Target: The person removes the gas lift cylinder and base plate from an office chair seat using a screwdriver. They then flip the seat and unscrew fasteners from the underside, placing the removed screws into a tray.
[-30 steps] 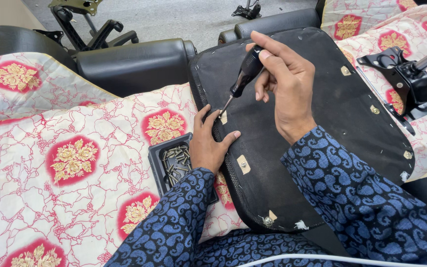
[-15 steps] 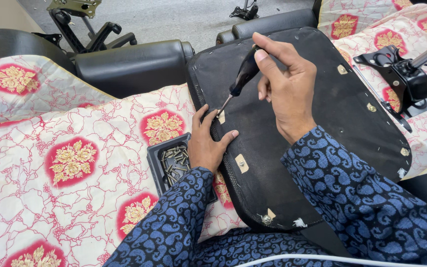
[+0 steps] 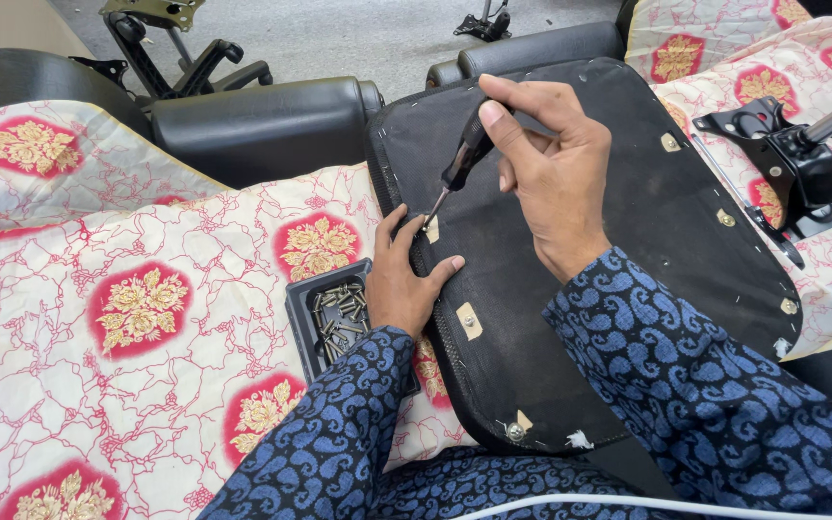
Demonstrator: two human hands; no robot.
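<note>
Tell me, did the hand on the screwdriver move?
Yes. The right hand tipped the screwdriver handle more upright; its tip stays on the same tan patch.

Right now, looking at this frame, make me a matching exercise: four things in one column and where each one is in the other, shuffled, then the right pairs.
Things
1. screwdriver
2. left hand
3. tray of screws
4. metal bracket

Places
A. on the patterned cloth, beside the left wrist
B. gripped in the right hand, tip down at the seat panel
C. at the right edge, past the panel
D. flat on the panel's left edge, by the tool's tip

Pairs: 1-B, 2-D, 3-A, 4-C
</note>
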